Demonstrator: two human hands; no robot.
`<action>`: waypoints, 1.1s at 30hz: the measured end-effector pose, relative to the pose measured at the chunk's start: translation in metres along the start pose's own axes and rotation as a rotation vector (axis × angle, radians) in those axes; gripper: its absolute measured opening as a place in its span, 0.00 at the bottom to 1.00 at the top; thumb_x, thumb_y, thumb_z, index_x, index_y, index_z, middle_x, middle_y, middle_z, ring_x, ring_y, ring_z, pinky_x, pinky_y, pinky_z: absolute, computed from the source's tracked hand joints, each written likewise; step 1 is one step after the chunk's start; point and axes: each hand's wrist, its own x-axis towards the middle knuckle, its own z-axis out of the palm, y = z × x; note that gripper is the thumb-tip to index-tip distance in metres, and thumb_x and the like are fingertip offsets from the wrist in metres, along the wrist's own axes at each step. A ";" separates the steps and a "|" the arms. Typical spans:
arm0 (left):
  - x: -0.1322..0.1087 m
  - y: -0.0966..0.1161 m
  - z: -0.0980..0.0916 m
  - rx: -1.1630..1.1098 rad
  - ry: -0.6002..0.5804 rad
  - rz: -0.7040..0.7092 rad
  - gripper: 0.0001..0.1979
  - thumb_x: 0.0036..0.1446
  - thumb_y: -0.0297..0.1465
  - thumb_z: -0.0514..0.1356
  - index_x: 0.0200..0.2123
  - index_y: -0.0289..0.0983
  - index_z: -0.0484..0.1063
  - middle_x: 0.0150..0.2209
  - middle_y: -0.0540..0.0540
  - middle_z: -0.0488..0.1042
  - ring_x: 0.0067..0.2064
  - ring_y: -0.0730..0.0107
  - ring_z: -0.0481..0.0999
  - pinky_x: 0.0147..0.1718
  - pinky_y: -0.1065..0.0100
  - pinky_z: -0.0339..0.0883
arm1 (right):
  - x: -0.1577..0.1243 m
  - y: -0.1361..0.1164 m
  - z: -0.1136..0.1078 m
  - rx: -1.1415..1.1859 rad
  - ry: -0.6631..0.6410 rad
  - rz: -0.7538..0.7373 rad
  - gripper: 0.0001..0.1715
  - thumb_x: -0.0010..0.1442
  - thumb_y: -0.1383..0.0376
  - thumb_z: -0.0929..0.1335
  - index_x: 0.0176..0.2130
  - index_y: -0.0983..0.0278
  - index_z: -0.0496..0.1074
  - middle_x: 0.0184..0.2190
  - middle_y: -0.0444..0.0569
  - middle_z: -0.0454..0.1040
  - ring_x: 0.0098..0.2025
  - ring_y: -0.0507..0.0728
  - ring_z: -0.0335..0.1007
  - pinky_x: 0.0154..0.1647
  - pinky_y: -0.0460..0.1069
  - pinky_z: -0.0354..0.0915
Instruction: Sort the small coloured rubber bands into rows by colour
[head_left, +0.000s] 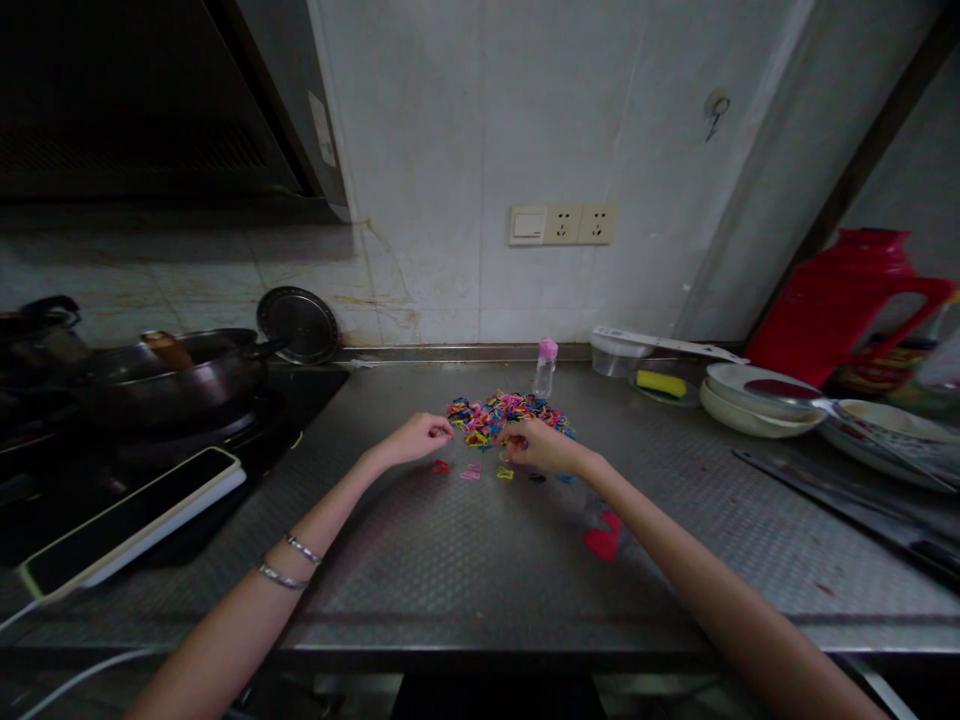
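Note:
A heap of small coloured elastic bands [504, 413] lies on the steel counter [465, 560] near the wall. My left hand [421, 437] rests at the heap's left edge with its fingers curled together in a pinch; what they hold is too small to make out. My right hand [541, 445] sits at the heap's front right, fingers closed over some bands. A short row of single bands lies just in front of the hands: a red one [441, 466], a pink one [470, 472], a yellow one [505, 473] and darker ones [537, 477].
A small bottle with a pink cap [545, 367] stands behind the heap. A red heart-shaped piece [604, 540] lies by my right forearm. A phone [131, 520] and a wok [176, 375] are on the stove at left. Plates [757, 400], a sponge [661, 384] and a red thermos [847, 295] are at right.

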 end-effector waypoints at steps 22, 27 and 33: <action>0.047 0.020 0.040 0.299 0.044 0.103 0.10 0.50 0.33 0.55 0.33 0.37 0.75 0.32 0.45 0.74 0.33 0.69 0.71 0.31 0.72 0.60 | -0.018 0.037 -0.019 0.024 0.272 0.115 0.16 0.50 0.68 0.62 0.38 0.68 0.74 0.29 0.49 0.75 0.31 0.53 0.68 0.34 0.45 0.62; 0.060 0.032 0.059 0.456 0.053 0.090 0.09 0.49 0.33 0.56 0.32 0.36 0.74 0.33 0.42 0.73 0.37 0.62 0.72 0.34 0.67 0.62 | -0.019 0.041 -0.012 -0.008 0.274 0.118 0.16 0.51 0.69 0.62 0.39 0.65 0.74 0.32 0.49 0.75 0.32 0.53 0.68 0.35 0.45 0.62; 0.067 0.035 0.064 0.452 0.037 0.072 0.08 0.49 0.30 0.55 0.30 0.36 0.74 0.31 0.41 0.73 0.36 0.62 0.72 0.34 0.67 0.63 | -0.019 0.040 -0.012 -0.035 0.259 0.120 0.15 0.51 0.69 0.63 0.38 0.65 0.74 0.31 0.48 0.75 0.31 0.52 0.67 0.35 0.45 0.62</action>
